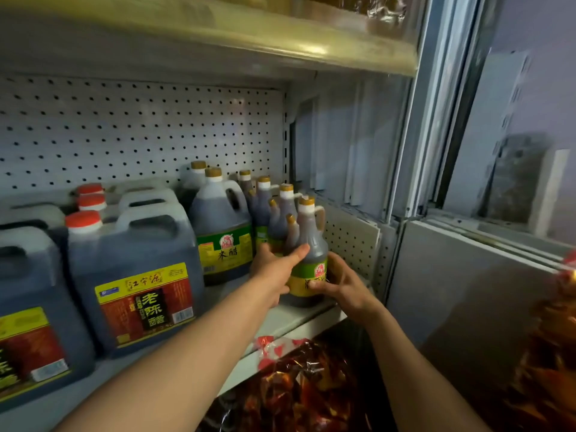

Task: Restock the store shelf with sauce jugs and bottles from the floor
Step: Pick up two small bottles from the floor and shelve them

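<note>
While both hands work at the right end of the white metal shelf, the single head view shows a dark sauce bottle with a gold cap, side handle and green-and-yellow label standing on the shelf board near its front edge, held from two sides. The left hand wraps its fingers round the bottle's left flank, the thumb lying across the dark shoulder above the label; the right hand curls round the lower right side, its fingertips pressed on the yellow band. Judging by this two-sided hold, the person is squaring the bottle so that the label faces out and it lines up with the row. Just beyond the fingers stand more gold-capped bottles of the same kind, close together and running back toward the white pegboard back panel. Left of the left hand's knuckles stands a rounded dark jug with a gold cap and green label, and further left the large square jugs with red caps and red-and-yellow labels sit in ranks, likely grouped by size for easy picking. Below the wrists, under the shelf edge, lie crinkled clear bags of red dried chillies. The floor stock is out of view.
</note>
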`<state>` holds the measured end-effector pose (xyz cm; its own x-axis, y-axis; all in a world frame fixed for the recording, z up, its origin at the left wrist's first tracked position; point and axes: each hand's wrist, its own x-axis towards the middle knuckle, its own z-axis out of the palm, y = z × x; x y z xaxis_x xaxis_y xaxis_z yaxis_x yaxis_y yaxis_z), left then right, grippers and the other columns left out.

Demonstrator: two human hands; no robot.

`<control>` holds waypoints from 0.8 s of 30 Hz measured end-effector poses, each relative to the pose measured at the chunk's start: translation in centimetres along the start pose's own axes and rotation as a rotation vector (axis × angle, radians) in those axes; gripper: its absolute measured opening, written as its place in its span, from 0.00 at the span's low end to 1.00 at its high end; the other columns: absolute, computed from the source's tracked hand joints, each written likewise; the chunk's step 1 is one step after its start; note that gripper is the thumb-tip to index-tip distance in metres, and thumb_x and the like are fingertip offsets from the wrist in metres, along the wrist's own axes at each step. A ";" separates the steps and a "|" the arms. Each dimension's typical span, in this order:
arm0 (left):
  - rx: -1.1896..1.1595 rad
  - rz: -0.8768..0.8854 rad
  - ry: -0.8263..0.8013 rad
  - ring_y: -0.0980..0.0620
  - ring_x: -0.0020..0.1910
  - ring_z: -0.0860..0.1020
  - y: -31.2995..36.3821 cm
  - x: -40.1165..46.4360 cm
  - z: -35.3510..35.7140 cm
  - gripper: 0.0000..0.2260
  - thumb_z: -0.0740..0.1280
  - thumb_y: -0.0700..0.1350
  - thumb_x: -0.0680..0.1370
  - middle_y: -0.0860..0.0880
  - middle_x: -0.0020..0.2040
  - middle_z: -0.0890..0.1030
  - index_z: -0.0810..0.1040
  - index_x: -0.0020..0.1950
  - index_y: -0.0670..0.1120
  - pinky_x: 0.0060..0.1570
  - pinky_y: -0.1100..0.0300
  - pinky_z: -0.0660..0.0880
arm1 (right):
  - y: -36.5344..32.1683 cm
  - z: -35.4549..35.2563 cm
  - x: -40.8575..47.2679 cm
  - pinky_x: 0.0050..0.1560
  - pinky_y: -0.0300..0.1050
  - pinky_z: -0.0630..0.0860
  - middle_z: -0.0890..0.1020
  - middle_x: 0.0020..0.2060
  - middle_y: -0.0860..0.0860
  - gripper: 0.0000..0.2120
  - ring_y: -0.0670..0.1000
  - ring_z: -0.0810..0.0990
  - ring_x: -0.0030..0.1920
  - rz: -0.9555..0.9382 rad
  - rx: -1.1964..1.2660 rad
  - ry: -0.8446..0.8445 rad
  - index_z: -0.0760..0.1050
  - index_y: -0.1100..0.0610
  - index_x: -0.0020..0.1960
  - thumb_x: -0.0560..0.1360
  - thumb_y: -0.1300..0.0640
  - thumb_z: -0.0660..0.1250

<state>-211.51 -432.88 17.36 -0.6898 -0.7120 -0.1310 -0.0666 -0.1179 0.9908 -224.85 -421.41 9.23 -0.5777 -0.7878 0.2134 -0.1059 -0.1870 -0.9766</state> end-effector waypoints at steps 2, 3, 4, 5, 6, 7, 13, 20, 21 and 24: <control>-0.020 -0.026 -0.014 0.41 0.66 0.75 0.2 0.0 0.1 0.38 0.79 0.56 0.68 0.49 0.69 0.75 0.66 0.73 0.51 0.58 0.37 0.77 | 0.1 -0.4 0.4 0.63 0.54 0.78 0.81 0.63 0.54 0.35 0.57 0.80 0.64 0.005 0.016 -0.017 0.69 0.53 0.72 0.69 0.64 0.78; -0.020 -0.040 -0.025 0.41 0.66 0.75 0.3 0.0 0.0 0.39 0.79 0.56 0.68 0.49 0.70 0.75 0.66 0.74 0.50 0.58 0.38 0.77 | 0.1 -0.5 0.5 0.64 0.56 0.78 0.80 0.64 0.54 0.36 0.57 0.80 0.65 0.012 0.026 -0.032 0.68 0.52 0.72 0.68 0.63 0.78; -0.013 -0.052 -0.037 0.41 0.67 0.75 0.4 0.0 0.0 0.39 0.79 0.56 0.68 0.49 0.70 0.75 0.66 0.74 0.50 0.59 0.39 0.77 | 0.1 -0.6 0.6 0.64 0.56 0.78 0.80 0.65 0.55 0.37 0.57 0.79 0.65 0.019 0.029 -0.046 0.67 0.53 0.73 0.68 0.63 0.78; -0.006 -0.065 -0.053 0.41 0.68 0.74 0.5 0.1 -0.1 0.39 0.79 0.56 0.68 0.48 0.70 0.74 0.66 0.74 0.50 0.60 0.39 0.77 | 0.1 -0.7 0.7 0.64 0.56 0.78 0.79 0.65 0.56 0.38 0.57 0.79 0.65 0.024 0.031 -0.056 0.67 0.53 0.73 0.68 0.63 0.78; 0.002 -0.080 -0.073 0.41 0.69 0.73 0.5 0.2 -0.2 0.39 0.78 0.55 0.69 0.48 0.71 0.74 0.66 0.75 0.49 0.61 0.39 0.76 | 0.1 -0.8 0.8 0.64 0.56 0.78 0.79 0.65 0.56 0.38 0.57 0.79 0.65 0.028 0.032 -0.066 0.66 0.52 0.74 0.67 0.62 0.79; 0.010 -0.090 -0.090 0.41 0.70 0.71 0.5 0.3 -0.3 0.39 0.78 0.55 0.69 0.48 0.72 0.72 0.65 0.75 0.49 0.62 0.39 0.76 | 0.1 -0.8 0.8 0.64 0.55 0.78 0.79 0.66 0.56 0.39 0.58 0.79 0.66 0.032 0.034 -0.072 0.66 0.52 0.73 0.67 0.61 0.79; 0.021 -0.110 -0.138 0.42 0.73 0.68 0.6 0.3 -0.4 0.40 0.76 0.54 0.72 0.47 0.76 0.68 0.60 0.78 0.46 0.65 0.40 0.74 | 0.1 -1.2 0.9 0.65 0.54 0.77 0.79 0.66 0.56 0.39 0.57 0.79 0.66 0.022 0.025 -0.097 0.66 0.53 0.74 0.67 0.59 0.79; 0.012 -0.098 -0.099 0.41 0.71 0.70 0.6 0.4 1.4 0.40 0.77 0.57 0.70 0.47 0.74 0.70 0.63 0.76 0.48 0.62 0.41 0.76 | 0.0 -2.9 1.2 0.68 0.57 0.75 0.79 0.67 0.55 0.35 0.58 0.78 0.67 0.024 -0.030 -0.095 0.67 0.55 0.75 0.71 0.59 0.77; 0.013 -0.093 -0.094 0.41 0.71 0.71 0.5 0.5 1.5 0.40 0.77 0.57 0.70 0.47 0.74 0.71 0.63 0.76 0.48 0.62 0.42 0.76 | 0.1 -2.9 1.2 0.68 0.57 0.76 0.79 0.66 0.55 0.34 0.58 0.77 0.67 0.024 -0.036 -0.097 0.67 0.55 0.75 0.72 0.60 0.76; 0.020 -0.089 -0.086 0.41 0.71 0.71 0.4 0.7 1.6 0.40 0.77 0.58 0.70 0.47 0.74 0.71 0.63 0.75 0.48 0.61 0.42 0.77 | 0.2 -2.9 1.2 0.68 0.56 0.75 0.78 0.67 0.56 0.34 0.58 0.77 0.68 0.027 -0.033 -0.109 0.66 0.55 0.76 0.73 0.61 0.75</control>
<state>-213.11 -432.32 17.71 -0.7396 -0.6373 -0.2164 -0.1445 -0.1637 0.9759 -227.92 -420.71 9.19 -0.4895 -0.8518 0.1868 -0.1193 -0.1468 -0.9819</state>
